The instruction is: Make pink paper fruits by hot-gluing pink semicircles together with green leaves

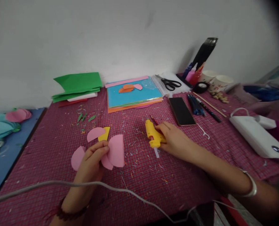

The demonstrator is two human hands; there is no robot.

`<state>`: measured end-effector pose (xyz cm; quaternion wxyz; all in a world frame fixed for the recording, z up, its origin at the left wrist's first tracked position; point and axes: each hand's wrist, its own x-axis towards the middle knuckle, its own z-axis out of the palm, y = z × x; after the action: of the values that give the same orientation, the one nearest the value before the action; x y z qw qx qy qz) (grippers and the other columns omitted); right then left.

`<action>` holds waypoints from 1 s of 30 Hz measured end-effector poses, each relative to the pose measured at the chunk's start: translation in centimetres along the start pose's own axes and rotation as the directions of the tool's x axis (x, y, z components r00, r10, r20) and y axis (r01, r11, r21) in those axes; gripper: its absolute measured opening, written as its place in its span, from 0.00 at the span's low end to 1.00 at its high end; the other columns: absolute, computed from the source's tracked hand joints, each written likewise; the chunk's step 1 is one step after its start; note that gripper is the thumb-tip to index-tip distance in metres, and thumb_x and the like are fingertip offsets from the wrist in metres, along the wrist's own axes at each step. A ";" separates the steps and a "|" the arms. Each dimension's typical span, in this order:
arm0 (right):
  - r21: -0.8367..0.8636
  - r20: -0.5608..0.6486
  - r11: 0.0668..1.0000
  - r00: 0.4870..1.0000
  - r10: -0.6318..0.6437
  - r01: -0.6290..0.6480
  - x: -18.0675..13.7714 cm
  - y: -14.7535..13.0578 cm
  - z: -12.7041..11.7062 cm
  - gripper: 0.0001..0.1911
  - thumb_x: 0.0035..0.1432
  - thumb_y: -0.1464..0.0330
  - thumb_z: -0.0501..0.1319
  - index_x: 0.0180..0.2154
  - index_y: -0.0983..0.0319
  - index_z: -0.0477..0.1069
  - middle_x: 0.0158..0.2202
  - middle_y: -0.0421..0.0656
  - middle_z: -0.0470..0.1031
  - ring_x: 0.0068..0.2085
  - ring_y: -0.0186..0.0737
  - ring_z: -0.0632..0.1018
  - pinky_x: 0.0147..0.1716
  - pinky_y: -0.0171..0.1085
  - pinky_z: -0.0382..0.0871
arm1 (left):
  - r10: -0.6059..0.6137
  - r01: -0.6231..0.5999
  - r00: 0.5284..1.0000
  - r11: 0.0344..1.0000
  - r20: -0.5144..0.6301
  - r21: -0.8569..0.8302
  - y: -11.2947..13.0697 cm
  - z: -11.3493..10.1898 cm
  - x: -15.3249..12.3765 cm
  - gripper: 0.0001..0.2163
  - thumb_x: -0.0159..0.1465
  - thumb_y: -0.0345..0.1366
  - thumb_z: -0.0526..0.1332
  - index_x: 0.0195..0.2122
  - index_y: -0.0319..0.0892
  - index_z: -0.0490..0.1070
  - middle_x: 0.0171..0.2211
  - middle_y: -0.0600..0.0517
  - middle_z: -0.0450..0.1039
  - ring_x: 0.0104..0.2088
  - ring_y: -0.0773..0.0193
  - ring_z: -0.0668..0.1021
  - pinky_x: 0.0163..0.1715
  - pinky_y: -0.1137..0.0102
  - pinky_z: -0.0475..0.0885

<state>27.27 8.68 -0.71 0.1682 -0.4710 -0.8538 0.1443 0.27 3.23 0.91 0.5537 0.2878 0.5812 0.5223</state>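
Between the thumb and fingers of my left hand [94, 157] are pink paper half-circles [116, 151], folded and layered, their straight edge turned to the right. More pink half-circles lie beside that hand, one pile [77, 158] to its left and one piece [95, 134] above it, which overlaps a small yellow paper piece [104, 134]. My right hand [173, 138] is closed round the handle of a yellow glue gun [154, 135], low over or on the cloth. A clear glue stick [156, 153] pokes out of the gun's near end. The fingertips behind the handle are partly hidden.
A white cable [111, 188] runs across the front, over my left forearm. Behind are green paper [80, 86], coloured sheets [134, 94], scissors [170, 83] and a phone [181, 111]. Paper cups [220, 83] and a white power bank [259, 136] stand right; a blue board [3, 157] lies left.
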 end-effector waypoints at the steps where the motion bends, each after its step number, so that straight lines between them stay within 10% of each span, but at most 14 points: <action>1: -0.022 -0.006 1.000 1.000 -0.013 0.013 0.5 0.2 -0.1 0.17 0.48 0.75 0.61 0.42 0.65 0.67 0.41 0.49 0.70 0.43 0.48 0.73 0.44 0.44 0.67 | -0.007 0.007 1.000 1.000 -0.014 -0.005 0.0 0.1 0.0 0.07 0.42 0.35 0.67 0.19 0.39 0.71 0.17 0.57 0.66 0.18 0.73 0.65 0.16 0.78 0.59; 15: -0.068 -0.160 0.997 0.987 0.016 -0.027 9.8 2.8 0.4 0.15 0.51 0.74 0.61 0.43 0.66 0.67 0.44 0.53 0.71 0.46 0.50 0.72 0.46 0.45 0.65 | -0.002 -0.003 0.998 0.998 -0.066 -0.064 -0.3 0.2 0.5 0.11 0.40 0.36 0.71 0.23 0.37 0.74 0.21 0.55 0.70 0.21 0.72 0.69 0.21 0.77 0.63; 25: 0.200 -0.113 0.978 0.993 -0.033 0.056 5.8 -2.1 -0.8 0.08 0.59 0.70 0.57 0.41 0.63 0.69 0.43 0.47 0.73 0.44 0.42 0.73 0.45 0.42 0.67 | 0.062 -0.062 0.998 0.998 0.026 0.014 -1.1 0.1 0.4 0.10 0.46 0.39 0.69 0.21 0.38 0.71 0.18 0.57 0.63 0.20 0.72 0.63 0.20 0.77 0.57; 30: 0.865 0.201 0.474 0.979 -0.031 -0.163 2.2 -6.2 1.2 0.10 0.60 0.62 0.57 0.39 0.62 0.67 0.34 0.41 0.72 0.35 0.35 0.73 0.34 0.37 0.68 | 0.159 -0.225 0.960 0.928 0.232 0.296 -1.2 0.1 0.0 0.10 0.54 0.39 0.64 0.20 0.40 0.68 0.18 0.57 0.60 0.21 0.70 0.61 0.21 0.75 0.55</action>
<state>21.02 7.27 1.04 0.2977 -0.3353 -0.6526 0.6108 0.72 2.88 -0.20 0.5021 0.4815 0.5672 0.4408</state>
